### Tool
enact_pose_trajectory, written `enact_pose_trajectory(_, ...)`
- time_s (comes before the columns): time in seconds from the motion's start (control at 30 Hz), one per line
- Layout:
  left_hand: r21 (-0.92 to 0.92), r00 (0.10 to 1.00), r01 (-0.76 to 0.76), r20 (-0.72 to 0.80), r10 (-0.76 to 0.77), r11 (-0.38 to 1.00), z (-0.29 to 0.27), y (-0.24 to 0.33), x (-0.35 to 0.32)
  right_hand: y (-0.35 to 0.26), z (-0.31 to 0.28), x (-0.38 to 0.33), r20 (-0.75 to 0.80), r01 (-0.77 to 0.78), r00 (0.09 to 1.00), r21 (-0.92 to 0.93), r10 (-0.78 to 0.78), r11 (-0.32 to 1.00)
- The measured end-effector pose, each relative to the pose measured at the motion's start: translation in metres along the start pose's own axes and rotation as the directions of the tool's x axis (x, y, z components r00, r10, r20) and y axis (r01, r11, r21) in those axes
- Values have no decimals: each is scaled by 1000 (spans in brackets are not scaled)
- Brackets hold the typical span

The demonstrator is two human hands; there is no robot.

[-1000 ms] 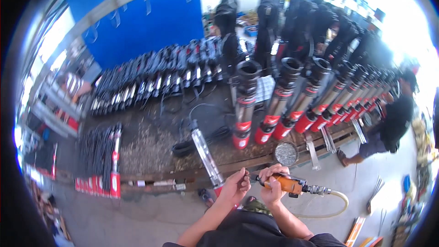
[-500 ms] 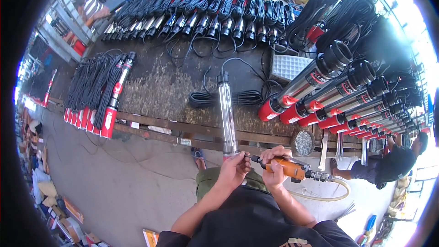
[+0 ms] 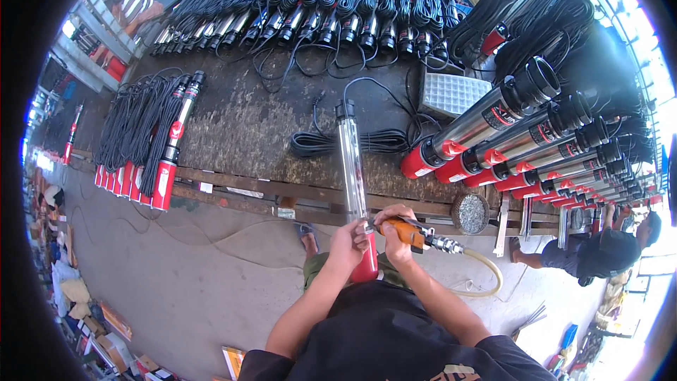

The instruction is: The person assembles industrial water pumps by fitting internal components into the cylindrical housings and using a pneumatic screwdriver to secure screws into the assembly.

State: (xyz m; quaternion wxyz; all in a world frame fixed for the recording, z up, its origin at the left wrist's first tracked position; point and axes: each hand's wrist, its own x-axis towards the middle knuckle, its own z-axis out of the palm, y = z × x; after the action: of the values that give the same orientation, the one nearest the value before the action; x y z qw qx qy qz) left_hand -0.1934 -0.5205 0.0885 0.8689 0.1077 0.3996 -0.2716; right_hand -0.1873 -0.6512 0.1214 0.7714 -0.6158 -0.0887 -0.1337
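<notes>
A long silver submersible pump [image 3: 350, 169] with a red lower end leans over the bench's front edge towards my lap. My left hand [image 3: 349, 243] is closed around the pump just above the red part, its fingertips by the tool's tip. My right hand [image 3: 397, 238] grips an orange air screwdriver [image 3: 407, 234], whose nose is against or very close to the pump's side. The bit's end is hidden by my fingers. A pale air hose [image 3: 493, 279] curves from the tool's back end. Behind the pump lies its coiled black cable [image 3: 381, 142].
More pumps [image 3: 486, 127] stand along the right, beside a bowl of small metal parts [image 3: 470, 214] at the bench edge. Pumps with cables [image 3: 151, 144] lie at left, others along the back. A white gridded tray [image 3: 455, 95] sits behind. A co-worker [image 3: 610, 254] is at far right.
The screwdriver has moved left and up against the pump's side. The pump's red lower end has come into fuller view, and my left hand has shifted slightly up and left.
</notes>
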Motion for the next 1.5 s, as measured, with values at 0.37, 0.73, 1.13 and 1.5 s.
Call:
enact_pose_trajectory(0.37,287,998,-68,17,66,955,-20,22,13,6,7,25,101,-117,985,-179,136,977)
enact_pose_trajectory(0.73,275,809,-538,-95,580,797,-46,16,12,26,5,21,95,-12,995,-156,27,988)
enact_pose_trajectory(1.13,72,980,-54,196,39,996,-27,1,3,-24,4,5,-224,-175,953,146,205,974)
enact_pose_trajectory(1.5,31,1000,1,22,-1,1000,-5,2,-14,-21,2,-11,-230,-31,970,217,82,976)
